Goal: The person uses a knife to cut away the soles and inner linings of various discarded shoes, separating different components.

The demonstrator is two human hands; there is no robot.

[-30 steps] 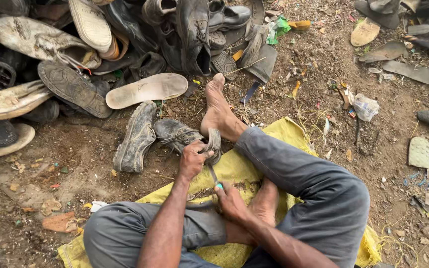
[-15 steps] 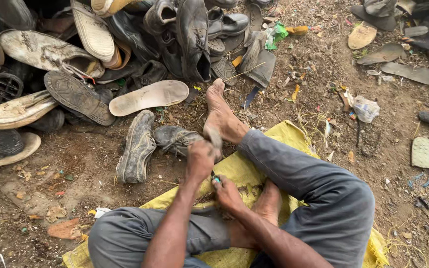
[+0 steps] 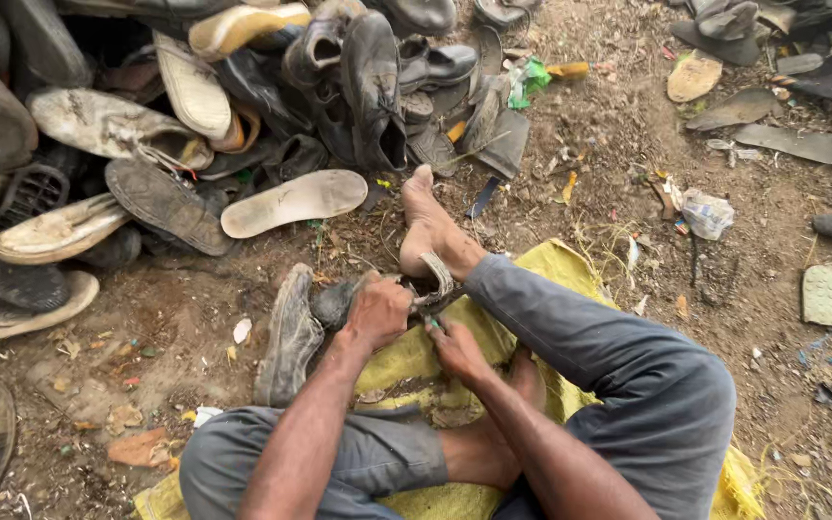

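Left hand (image 3: pixel 376 313) clamped over a muddy shoe (image 3: pixel 339 300) at the yellow sack's (image 3: pixel 570 270) edge; right hand (image 3: pixel 456 349) pinching something small, mostly hidden.

Even, soft daylight, apparently overcast; only faint shadows under the heaped shoes (image 3: pixel 243 106). No glare. Sharp across the centre, slightly stretched toward the edges, perhaps a little soft at the corners.
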